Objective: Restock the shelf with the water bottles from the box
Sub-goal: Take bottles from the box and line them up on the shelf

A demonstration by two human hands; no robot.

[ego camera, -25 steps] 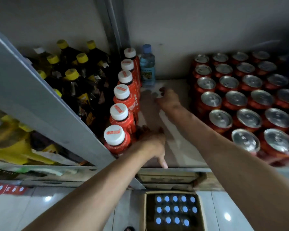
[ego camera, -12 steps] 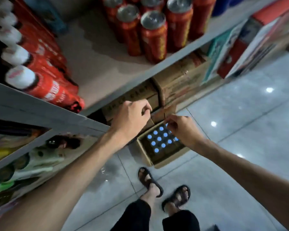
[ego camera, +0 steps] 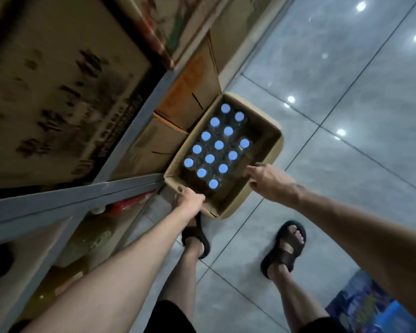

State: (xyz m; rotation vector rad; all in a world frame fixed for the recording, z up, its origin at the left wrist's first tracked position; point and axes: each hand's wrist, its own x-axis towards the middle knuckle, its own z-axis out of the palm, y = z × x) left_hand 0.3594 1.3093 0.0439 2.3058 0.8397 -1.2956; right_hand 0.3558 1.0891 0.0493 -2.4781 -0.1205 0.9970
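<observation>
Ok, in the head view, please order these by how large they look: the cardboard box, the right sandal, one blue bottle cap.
Largest to smallest:
1. cardboard box
2. right sandal
3. blue bottle cap
The differences are wide, so nearness does not change the order.

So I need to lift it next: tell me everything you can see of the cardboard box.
The cardboard box is brown, open-topped, standing on the tiled floor beside the shelf. Fourteen blue-capped water bottles stand upright inside, leaving its right side bare. The left hand grips its near corner; the right hand touches its right rim.
</observation>
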